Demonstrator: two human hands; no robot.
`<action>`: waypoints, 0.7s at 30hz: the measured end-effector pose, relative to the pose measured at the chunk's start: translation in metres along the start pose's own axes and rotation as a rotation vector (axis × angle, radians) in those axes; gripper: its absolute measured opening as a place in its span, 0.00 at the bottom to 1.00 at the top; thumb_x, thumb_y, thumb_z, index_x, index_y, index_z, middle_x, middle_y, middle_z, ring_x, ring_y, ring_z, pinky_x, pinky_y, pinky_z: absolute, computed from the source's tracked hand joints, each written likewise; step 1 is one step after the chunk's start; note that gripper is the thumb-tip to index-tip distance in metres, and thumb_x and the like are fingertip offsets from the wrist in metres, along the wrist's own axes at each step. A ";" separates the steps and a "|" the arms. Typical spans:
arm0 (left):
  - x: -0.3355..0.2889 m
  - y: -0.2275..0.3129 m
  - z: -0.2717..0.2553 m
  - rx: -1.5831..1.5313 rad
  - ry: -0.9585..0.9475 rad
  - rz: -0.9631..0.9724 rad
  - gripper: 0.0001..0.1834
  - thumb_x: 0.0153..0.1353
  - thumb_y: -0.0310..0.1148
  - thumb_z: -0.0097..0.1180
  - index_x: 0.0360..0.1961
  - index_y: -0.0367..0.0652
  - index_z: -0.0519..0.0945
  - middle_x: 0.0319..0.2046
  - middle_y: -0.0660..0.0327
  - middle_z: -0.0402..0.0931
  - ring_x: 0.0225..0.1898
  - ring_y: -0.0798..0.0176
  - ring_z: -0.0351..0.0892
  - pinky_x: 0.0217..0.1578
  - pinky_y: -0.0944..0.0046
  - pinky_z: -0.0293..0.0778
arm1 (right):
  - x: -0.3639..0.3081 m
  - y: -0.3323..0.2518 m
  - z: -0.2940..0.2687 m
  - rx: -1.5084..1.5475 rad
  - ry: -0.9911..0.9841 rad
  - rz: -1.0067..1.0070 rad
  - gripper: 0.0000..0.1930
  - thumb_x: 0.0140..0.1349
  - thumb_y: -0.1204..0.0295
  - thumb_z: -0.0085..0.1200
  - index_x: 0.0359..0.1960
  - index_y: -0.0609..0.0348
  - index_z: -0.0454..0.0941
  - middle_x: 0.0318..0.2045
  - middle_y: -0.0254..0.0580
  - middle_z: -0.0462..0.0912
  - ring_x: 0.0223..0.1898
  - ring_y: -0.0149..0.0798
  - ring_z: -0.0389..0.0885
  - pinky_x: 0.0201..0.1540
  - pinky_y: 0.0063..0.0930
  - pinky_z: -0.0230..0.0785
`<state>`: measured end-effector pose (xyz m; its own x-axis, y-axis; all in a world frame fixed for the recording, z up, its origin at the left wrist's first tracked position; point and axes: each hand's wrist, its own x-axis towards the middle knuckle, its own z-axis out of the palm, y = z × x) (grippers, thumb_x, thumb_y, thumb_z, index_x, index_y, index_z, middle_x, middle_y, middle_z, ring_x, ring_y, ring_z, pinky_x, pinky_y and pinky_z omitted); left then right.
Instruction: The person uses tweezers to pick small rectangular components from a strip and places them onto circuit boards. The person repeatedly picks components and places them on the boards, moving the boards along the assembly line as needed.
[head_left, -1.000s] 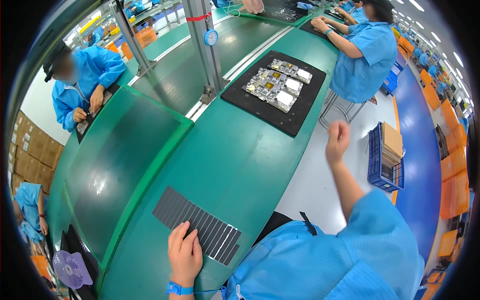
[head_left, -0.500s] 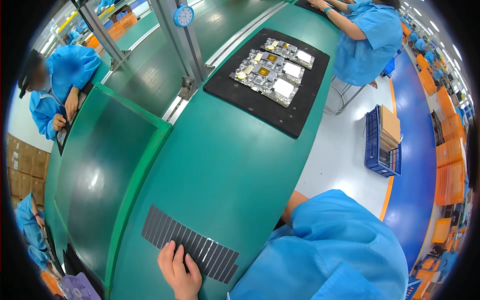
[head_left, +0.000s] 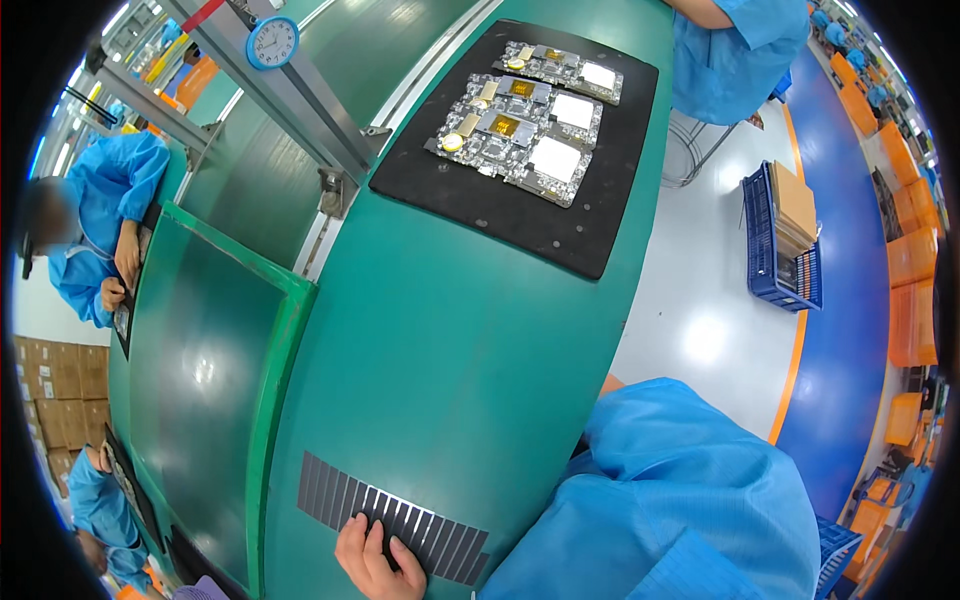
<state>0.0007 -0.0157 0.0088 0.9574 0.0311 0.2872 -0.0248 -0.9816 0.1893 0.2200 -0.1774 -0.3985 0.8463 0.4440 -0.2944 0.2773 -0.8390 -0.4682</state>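
My left hand (head_left: pixel 380 562) rests its fingertips on the near edge of a dark grey sheet (head_left: pixel 395 515) divided into narrow strips, lying flat on the green tabletop. Its fingers are stretched out and slightly apart, with the thumb on the right. Out of view is my right hand; only the blue sleeve (head_left: pixel 690 470) and a sliver of skin show at the table's right edge. Farther up the table, several joined circuit boards (head_left: pixel 480 150) with white squares and amber patches lie on a black mat (head_left: pixel 540 225).
A green-framed raised panel (head_left: pixel 275 370) borders the table on the left, below a metal post (head_left: pixel 290 95) with a blue clock (head_left: pixel 272 43). Co-workers in blue sit at left and far right. A blue crate (head_left: pixel 765 250) holding cardboard stands on the floor.
The whole view has shifted, so the boards and mat appear higher and the sheet lower. My left hand keeps about the same place on the sheet.
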 end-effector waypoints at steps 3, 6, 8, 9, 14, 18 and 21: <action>0.006 0.004 0.001 0.007 0.035 -0.011 0.11 0.57 0.22 0.54 0.42 0.33 0.77 0.45 0.47 0.76 0.47 0.43 0.74 0.49 0.50 0.71 | 0.000 0.001 -0.002 0.006 -0.001 0.009 0.12 0.52 0.73 0.47 0.34 0.66 0.80 0.34 0.59 0.82 0.38 0.56 0.81 0.41 0.46 0.72; -0.013 0.002 0.002 0.022 0.003 -0.075 0.13 0.56 0.21 0.52 0.44 0.31 0.75 0.49 0.45 0.72 0.50 0.41 0.71 0.51 0.48 0.68 | 0.000 -0.007 0.000 0.007 -0.022 -0.015 0.12 0.52 0.73 0.47 0.33 0.66 0.80 0.34 0.59 0.82 0.38 0.56 0.81 0.41 0.47 0.72; -0.013 -0.001 0.004 -0.011 -0.002 -0.062 0.14 0.56 0.21 0.50 0.45 0.30 0.73 0.52 0.44 0.70 0.52 0.40 0.69 0.52 0.47 0.66 | 0.002 -0.003 -0.004 0.012 -0.007 0.006 0.12 0.52 0.73 0.46 0.33 0.66 0.80 0.35 0.59 0.82 0.38 0.57 0.81 0.41 0.47 0.72; -0.012 -0.001 0.005 -0.019 0.000 -0.054 0.14 0.56 0.21 0.50 0.45 0.30 0.73 0.52 0.44 0.70 0.52 0.40 0.69 0.52 0.47 0.66 | 0.000 -0.001 -0.006 0.018 0.002 0.018 0.12 0.51 0.73 0.46 0.33 0.66 0.80 0.35 0.59 0.82 0.38 0.57 0.81 0.41 0.47 0.72; -0.017 -0.002 0.002 -0.039 0.040 -0.025 0.14 0.56 0.22 0.50 0.44 0.30 0.73 0.51 0.44 0.70 0.52 0.40 0.69 0.53 0.46 0.65 | -0.012 0.001 -0.025 0.049 0.023 0.012 0.13 0.51 0.73 0.46 0.33 0.66 0.81 0.35 0.59 0.82 0.38 0.57 0.81 0.42 0.48 0.72; -0.017 -0.004 -0.001 -0.038 0.023 0.040 0.14 0.55 0.22 0.52 0.44 0.31 0.74 0.51 0.46 0.71 0.52 0.40 0.69 0.54 0.44 0.64 | -0.041 0.026 -0.068 0.102 0.072 -0.034 0.13 0.51 0.73 0.46 0.32 0.66 0.81 0.35 0.59 0.82 0.38 0.57 0.81 0.43 0.48 0.72; -0.024 -0.013 0.000 -0.076 0.077 0.070 0.14 0.53 0.21 0.53 0.43 0.34 0.76 0.51 0.47 0.72 0.53 0.42 0.70 0.54 0.46 0.65 | -0.088 0.060 -0.132 0.035 0.036 -0.044 0.13 0.50 0.73 0.45 0.32 0.66 0.81 0.35 0.59 0.82 0.38 0.57 0.81 0.43 0.49 0.72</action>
<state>-0.0216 -0.0032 -0.0005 0.9277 -0.0200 0.3728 -0.1154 -0.9650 0.2356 0.2218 -0.3081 -0.2910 0.8494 0.4684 -0.2433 0.2992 -0.8069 -0.5093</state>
